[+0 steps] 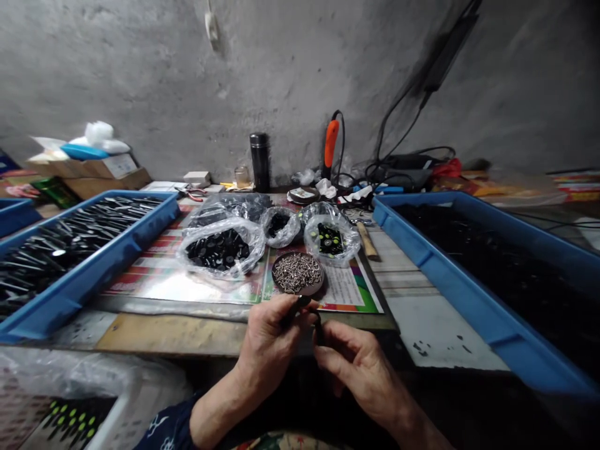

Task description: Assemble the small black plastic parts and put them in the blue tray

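Note:
My left hand (272, 334) is closed around a small black part (300, 304) at the table's front edge. Close beside it, my right hand (354, 359) pinches a small dark piece (319, 331), held against or near the black part; I cannot tell whether the two are joined. Just beyond my hands sits a round dark dish (317, 290) full of small metal rivets or pins (296, 272). Behind it stand open plastic bags: one with black round parts (218, 250), a smaller one with black bits (278, 226), and one with black and yellow-green parts (329, 239).
A blue tray (140, 231) of black parts with metal shafts stands left. Another blue tray (450, 297) with black pieces is at right. A wooden handle (368, 240), a black flask (260, 162) and an orange-handled tool (330, 144) lie farther back. A white basket (126, 406) is below left.

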A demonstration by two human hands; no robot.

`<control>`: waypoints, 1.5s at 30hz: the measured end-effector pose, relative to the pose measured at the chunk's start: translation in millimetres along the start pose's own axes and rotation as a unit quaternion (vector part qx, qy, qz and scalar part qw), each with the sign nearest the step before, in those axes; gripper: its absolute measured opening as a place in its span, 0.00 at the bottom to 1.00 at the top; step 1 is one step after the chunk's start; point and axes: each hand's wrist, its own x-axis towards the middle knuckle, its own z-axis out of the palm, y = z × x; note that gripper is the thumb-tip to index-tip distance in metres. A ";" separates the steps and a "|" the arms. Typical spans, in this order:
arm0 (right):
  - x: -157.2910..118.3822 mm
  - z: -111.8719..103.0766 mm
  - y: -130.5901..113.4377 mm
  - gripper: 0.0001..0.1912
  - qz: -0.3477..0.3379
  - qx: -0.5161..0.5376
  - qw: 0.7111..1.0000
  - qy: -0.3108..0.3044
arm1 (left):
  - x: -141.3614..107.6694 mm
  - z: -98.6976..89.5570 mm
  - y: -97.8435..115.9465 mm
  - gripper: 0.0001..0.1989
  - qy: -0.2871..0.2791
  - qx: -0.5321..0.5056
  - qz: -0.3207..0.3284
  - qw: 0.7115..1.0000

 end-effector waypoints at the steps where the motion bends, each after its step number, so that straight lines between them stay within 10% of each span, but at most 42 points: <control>1: -0.1 0.4 0.5 0.15 0.003 0.003 1.000 -0.001 | 0.1 -0.4 0.7 0.07 -0.006 -0.003 -0.005 1.000; 32: -1.8 13.2 11.4 0.20 0.040 0.040 0.998 0.008 | -4.2 -5.3 -2.3 0.24 -0.065 -0.129 -0.154 0.978; 45: -2.6 9.2 11.3 0.25 0.000 0.083 0.994 0.068 | -23.2 -5.6 6.6 0.16 -0.051 -0.135 -0.150 0.978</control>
